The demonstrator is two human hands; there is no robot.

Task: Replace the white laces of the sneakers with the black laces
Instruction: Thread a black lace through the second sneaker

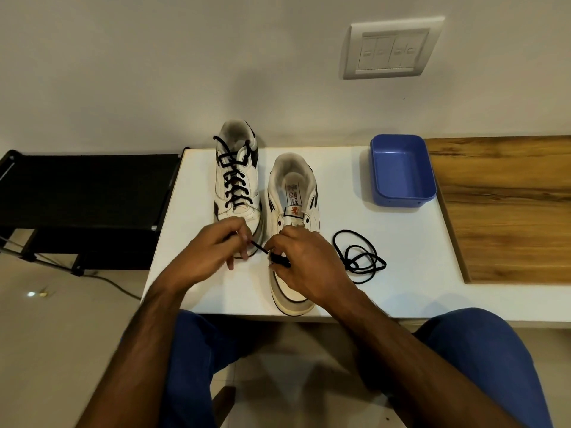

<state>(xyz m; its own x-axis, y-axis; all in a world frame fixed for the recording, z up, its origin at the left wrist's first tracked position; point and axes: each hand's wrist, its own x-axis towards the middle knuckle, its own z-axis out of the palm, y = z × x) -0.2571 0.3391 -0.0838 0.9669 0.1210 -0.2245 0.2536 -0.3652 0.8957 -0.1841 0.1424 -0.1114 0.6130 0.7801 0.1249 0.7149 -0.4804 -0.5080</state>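
Seemingly both hands' grip pinching thin black lace, unlaced white sneaker, scuffed toe

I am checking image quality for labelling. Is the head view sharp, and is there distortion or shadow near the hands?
Head view: mostly sharp; wide-angle bending curves the table edge and tilts the wall switch plate; soft shadow lies under the left hand and right hand; black lace reads clearly.

A white table carries two sneakers, a black lace and a blue tray.
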